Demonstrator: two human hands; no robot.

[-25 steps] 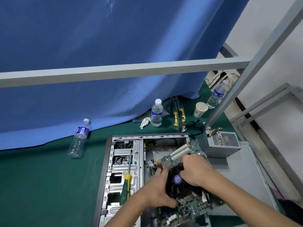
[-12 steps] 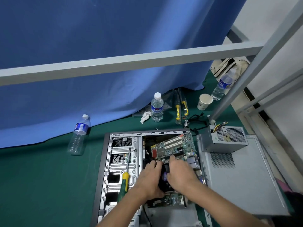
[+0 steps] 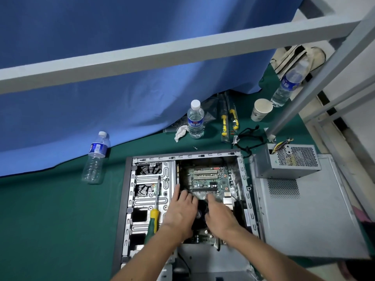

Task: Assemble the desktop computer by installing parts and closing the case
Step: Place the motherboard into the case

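An open desktop case [image 3: 182, 156] lies on its side on the green mat. Its green motherboard [image 3: 205, 179] sits flat inside the right bay. A black cooler fan [image 3: 200, 213] stands on the board. My left hand [image 3: 179, 209] presses down on the cooler's left side, its straight fingers reaching onto the board. To the right of the cooler my right hand [image 3: 220, 217] lies palm down, one finger pointing forward. The rest of its fingers are blurred. The board's near part is hidden under my hands.
A green and yellow screwdriver [image 3: 153, 220] lies on the drive cage. The power supply [image 3: 288, 161] rests on the loose side panel [image 3: 304, 220] at right. Behind the case are water bottles [image 3: 195, 120], a paper cup [image 3: 261, 109], a black cable [image 3: 249, 138] and a small screw [image 3: 195, 148].
The motherboard, held tilted above the case a second ago, has come down and now lies flat inside. Both hands went down with it and stay at the cooler.
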